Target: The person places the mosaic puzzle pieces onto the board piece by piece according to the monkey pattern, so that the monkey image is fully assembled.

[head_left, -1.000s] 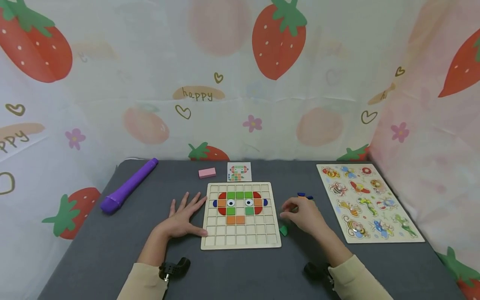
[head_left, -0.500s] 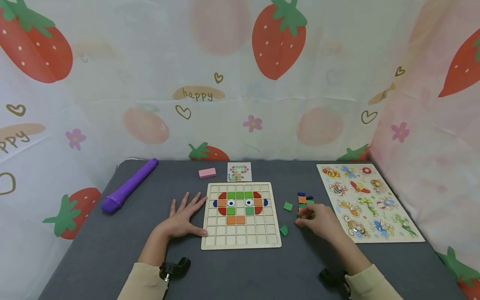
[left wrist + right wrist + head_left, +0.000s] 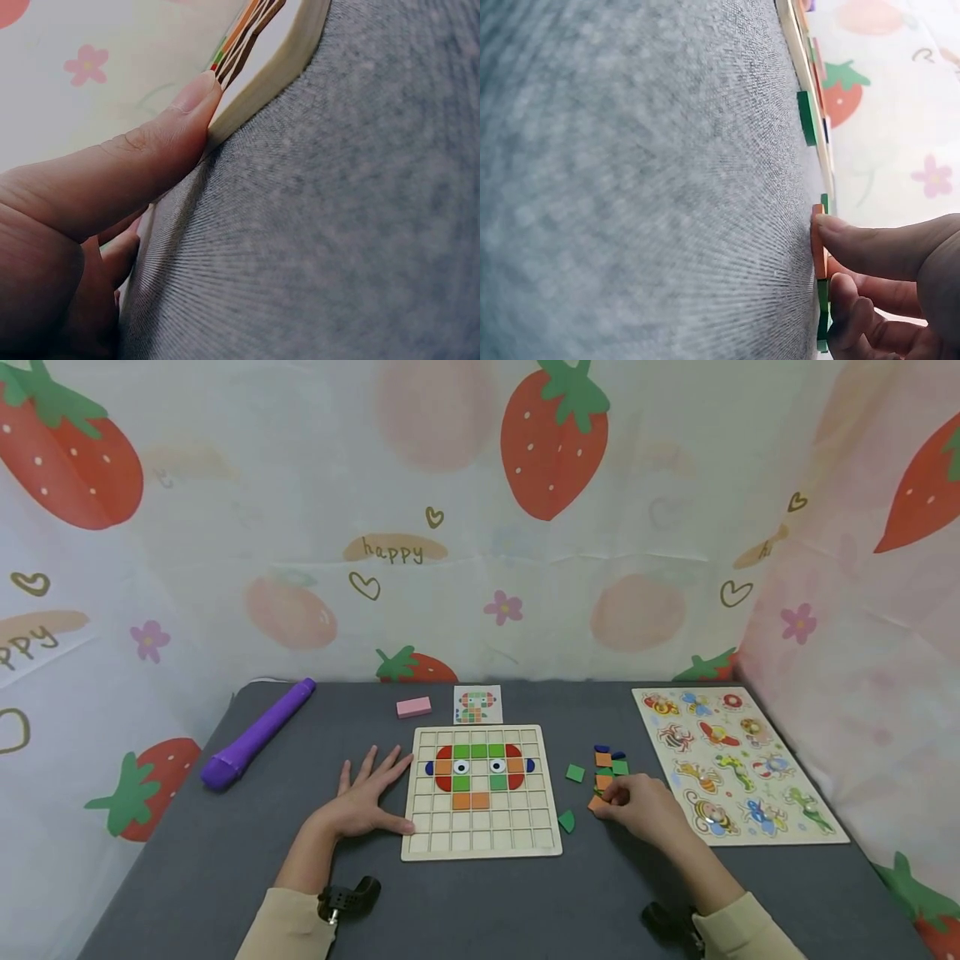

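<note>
The orange tile point(image 3: 596, 803), turned askew, is right of the board point(image 3: 517, 828), pinched between thumb and finger of the nearer right hand point(image 3: 643, 807); the left hand point(image 3: 360, 807) lies spread, thumb on the board's left edge.

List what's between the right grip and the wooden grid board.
On the dark cloth: a green square, plus a curved green piece beside the grid board. The right grip touches an orange piece. Head view shows all this.
</note>
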The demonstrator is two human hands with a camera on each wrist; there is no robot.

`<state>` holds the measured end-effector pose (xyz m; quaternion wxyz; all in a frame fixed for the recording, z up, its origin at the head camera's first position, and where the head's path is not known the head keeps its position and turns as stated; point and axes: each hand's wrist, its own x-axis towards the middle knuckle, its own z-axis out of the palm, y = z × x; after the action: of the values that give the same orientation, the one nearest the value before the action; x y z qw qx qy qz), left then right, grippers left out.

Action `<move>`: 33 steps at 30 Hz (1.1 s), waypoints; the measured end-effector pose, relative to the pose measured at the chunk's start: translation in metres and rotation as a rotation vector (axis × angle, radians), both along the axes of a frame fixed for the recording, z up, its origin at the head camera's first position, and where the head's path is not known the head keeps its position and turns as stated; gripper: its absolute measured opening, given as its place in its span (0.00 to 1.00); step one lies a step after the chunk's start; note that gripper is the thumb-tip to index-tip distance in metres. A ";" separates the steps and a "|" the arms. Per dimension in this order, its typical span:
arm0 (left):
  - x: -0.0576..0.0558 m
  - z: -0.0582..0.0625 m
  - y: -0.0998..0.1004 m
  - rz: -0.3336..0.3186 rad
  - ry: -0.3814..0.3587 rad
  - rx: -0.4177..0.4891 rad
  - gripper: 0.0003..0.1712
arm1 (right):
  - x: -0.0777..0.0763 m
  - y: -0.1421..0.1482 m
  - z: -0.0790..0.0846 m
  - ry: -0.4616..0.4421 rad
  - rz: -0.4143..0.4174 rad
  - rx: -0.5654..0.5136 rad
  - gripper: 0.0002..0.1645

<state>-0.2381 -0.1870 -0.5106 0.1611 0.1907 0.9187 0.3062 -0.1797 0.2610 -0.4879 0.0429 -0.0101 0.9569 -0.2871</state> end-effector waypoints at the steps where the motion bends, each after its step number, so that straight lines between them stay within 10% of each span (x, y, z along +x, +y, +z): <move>1: 0.000 0.000 0.000 0.000 0.001 0.001 0.69 | 0.000 0.000 0.000 0.000 0.000 0.002 0.11; 33: 0.000 -0.004 -0.001 0.007 -0.001 -0.001 0.69 | -0.018 -0.091 0.021 0.021 0.133 -0.191 0.06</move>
<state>-0.2385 -0.1879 -0.5146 0.1604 0.1874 0.9194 0.3064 -0.1979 0.1701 -0.4669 0.0505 -0.0805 0.9228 -0.3734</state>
